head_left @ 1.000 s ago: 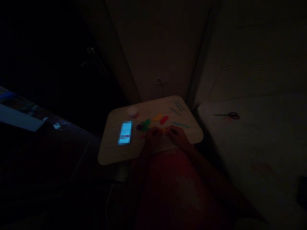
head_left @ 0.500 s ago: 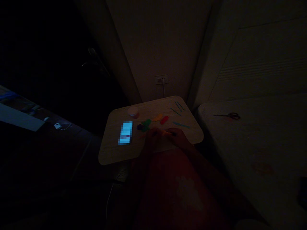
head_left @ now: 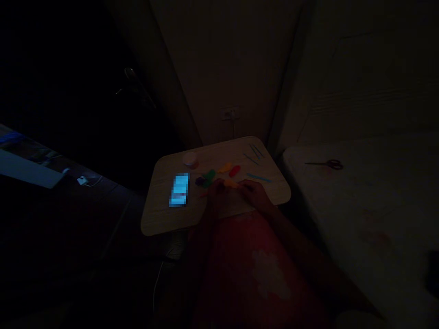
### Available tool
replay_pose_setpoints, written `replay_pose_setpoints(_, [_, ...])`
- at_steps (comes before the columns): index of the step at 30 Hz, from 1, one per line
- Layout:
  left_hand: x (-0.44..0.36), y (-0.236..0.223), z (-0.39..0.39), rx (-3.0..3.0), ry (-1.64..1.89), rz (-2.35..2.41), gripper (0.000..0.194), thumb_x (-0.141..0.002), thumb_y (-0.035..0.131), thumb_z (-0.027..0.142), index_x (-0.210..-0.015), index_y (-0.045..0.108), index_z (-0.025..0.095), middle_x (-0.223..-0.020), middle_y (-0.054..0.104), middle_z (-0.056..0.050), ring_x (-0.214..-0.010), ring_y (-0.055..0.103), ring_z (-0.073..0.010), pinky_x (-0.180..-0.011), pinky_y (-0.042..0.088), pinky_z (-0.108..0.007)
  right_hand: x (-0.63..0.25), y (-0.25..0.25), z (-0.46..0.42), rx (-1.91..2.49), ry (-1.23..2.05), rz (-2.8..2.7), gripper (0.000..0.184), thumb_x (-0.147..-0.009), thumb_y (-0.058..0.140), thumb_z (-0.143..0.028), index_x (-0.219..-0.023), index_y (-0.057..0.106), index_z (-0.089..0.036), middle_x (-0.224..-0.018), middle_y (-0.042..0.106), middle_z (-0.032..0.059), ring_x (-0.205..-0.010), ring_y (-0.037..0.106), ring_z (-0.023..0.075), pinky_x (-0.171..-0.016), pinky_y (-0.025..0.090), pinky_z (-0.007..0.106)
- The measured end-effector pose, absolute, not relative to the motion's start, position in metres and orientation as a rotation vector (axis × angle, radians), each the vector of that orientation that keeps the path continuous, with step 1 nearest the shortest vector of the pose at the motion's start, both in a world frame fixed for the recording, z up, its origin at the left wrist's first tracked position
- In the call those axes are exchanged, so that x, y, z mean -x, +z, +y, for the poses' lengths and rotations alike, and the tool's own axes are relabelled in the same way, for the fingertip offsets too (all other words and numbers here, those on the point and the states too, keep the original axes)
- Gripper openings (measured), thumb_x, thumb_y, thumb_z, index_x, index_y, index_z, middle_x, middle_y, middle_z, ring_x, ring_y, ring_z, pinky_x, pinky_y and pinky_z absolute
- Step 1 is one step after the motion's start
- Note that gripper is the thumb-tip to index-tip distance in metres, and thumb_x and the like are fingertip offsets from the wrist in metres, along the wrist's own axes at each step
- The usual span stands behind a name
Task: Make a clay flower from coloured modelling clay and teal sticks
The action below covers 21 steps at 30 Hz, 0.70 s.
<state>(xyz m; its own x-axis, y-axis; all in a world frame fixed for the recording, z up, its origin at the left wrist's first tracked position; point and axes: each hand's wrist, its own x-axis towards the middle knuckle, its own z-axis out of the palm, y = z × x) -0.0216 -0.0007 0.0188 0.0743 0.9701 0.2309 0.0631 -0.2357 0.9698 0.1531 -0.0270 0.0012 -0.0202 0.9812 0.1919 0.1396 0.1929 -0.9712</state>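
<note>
In dim light, my left hand (head_left: 216, 193) and my right hand (head_left: 254, 193) are close together over the near side of a small table (head_left: 159, 219). A piece of orange modelling clay (head_left: 232, 183) is pinched between the fingers of both hands. Just beyond them lie a yellow-orange clay piece (head_left: 225, 167), a red clay piece (head_left: 235, 171) and green clay (head_left: 209, 177). Beside the green is a dark purple lump (head_left: 199, 181). A thin orange-red bit (head_left: 203, 194) shows left of my left hand. My fingertips are partly lost in shadow.
A lit phone (head_left: 179, 189) and a round lidded tub (head_left: 190, 159) stand on the table's left. Right of the clay lie a blue modelling tool (head_left: 259, 177) and several thin sticks (head_left: 255, 151). Scissors (head_left: 325, 164) rest on a pale surface at right. A wall socket (head_left: 229, 113) is behind.
The orange clay between my hands shows more fully now, and my fingers have shifted slightly around it. My right hand has moved a little left. The other things stay put.
</note>
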Motion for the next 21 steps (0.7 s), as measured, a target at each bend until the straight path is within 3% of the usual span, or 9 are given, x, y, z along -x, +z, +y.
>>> replay_pose_setpoints(4, [0.0211, 0.0164, -0.001, -1.438, 1.325, 1.115, 0.025, -0.074, 0.079, 0.034, -0.079, 0.06, 0.019, -0.077, 0.062, 0.001, -0.073, 0.058, -0.0145, -0.069, 0.048, -0.025, -0.1516, 0.0039, -0.0287, 1.187, 0.968, -1.476, 0.029, -0.085, 0.066, -0.046, -0.084, 0.075, -0.018, -0.077, 0.07, 0.0037, -0.068, 0.059, 0.017, -0.062, 0.043, 0.027])
replay_pose_setpoints(15, [0.0233, 0.0155, 0.0002, -1.358, 1.315, 1.121, 0.027, -0.073, 0.08, 0.036, -0.079, 0.059, 0.019, -0.076, 0.063, 0.0, -0.071, 0.061, -0.014, -0.068, 0.05, -0.026, -0.1516, 0.007, -0.0312, 1.207, 0.94, -1.613, 0.03, -0.087, 0.065, -0.044, -0.073, 0.072, -0.018, -0.065, 0.064, 0.0013, -0.062, 0.054, 0.015, -0.058, 0.037, 0.025])
replay_pose_setpoints(21, [0.0233, 0.0156, 0.0016, -1.278, 1.342, 1.071, 0.035, -0.071, 0.081, 0.037, -0.093, 0.062, 0.019, -0.086, 0.069, -0.003, -0.078, 0.067, -0.0168, -0.073, 0.054, -0.029, -0.151, 0.009, -0.0312, 1.2, 0.945, -1.551, 0.024, -0.086, 0.063, -0.039, -0.086, 0.076, -0.018, -0.079, 0.073, 0.0041, -0.069, 0.061, 0.0172, -0.064, 0.044, 0.026])
